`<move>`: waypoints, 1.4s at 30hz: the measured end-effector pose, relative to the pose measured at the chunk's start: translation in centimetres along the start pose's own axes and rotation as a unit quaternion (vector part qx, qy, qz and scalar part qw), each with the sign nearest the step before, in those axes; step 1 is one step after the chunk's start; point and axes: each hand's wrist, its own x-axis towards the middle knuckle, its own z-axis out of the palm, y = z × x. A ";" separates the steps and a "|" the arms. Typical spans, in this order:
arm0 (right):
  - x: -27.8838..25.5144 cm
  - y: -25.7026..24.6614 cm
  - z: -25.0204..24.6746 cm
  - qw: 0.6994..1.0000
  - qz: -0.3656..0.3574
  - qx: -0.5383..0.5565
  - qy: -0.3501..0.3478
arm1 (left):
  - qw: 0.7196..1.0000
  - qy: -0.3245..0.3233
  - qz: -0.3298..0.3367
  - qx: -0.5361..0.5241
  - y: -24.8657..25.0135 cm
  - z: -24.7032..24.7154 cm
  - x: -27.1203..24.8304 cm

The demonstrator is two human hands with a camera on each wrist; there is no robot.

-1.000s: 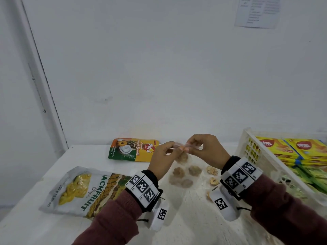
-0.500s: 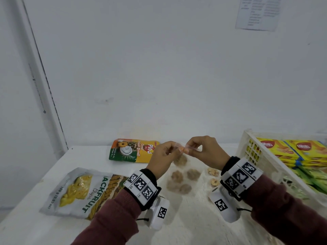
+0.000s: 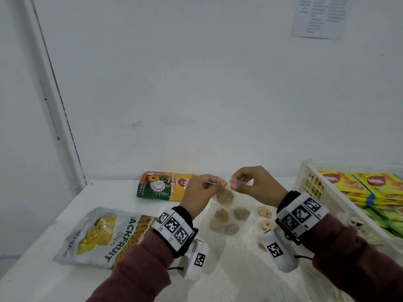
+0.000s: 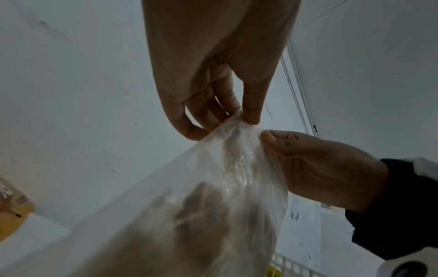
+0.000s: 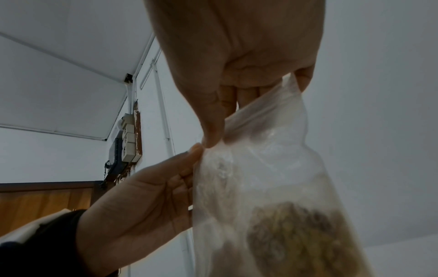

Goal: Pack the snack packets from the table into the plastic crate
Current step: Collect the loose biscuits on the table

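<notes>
A clear plastic bag (image 3: 226, 212) with several brown round snacks hangs over the white table (image 3: 113, 192). Both hands hold it by its top edge. My left hand (image 3: 219, 183) pinches the left part of the edge between thumb and fingers, as the left wrist view shows (image 4: 237, 120). My right hand (image 3: 234, 184) pinches the right part (image 5: 213, 138). The white plastic crate (image 3: 305, 182) stands at the right and holds yellow boxes (image 3: 349, 184). A jackfruit chips bag (image 3: 98, 236) and a pineapple biscuit packet (image 3: 161, 186) lie on the table.
Pale ring-shaped snacks in another clear packet (image 3: 264, 216) lie on the table beside the crate, under my right wrist. A white wall rises right behind the table. The table's left edge runs beside the jackfruit bag.
The two pinches, touching a second ago, have drawn slightly apart along the bag's top edge. The bag stays raised over the same spot.
</notes>
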 end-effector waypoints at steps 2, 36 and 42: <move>0.0 -0.1 0.1 1.000 -0.001 0.007 -0.007 | 1.000 -0.002 0.000 0.009 -0.2 -0.2 0.0; -3.6 -0.9 2.1 0.994 0.059 -0.011 0.094 | 1.000 0.004 -0.010 -0.028 -0.2 -1.4 -1.6; -4.5 -0.7 2.1 0.993 0.051 -0.014 0.104 | 0.999 -0.008 -0.016 -0.041 0.1 -2.1 -2.3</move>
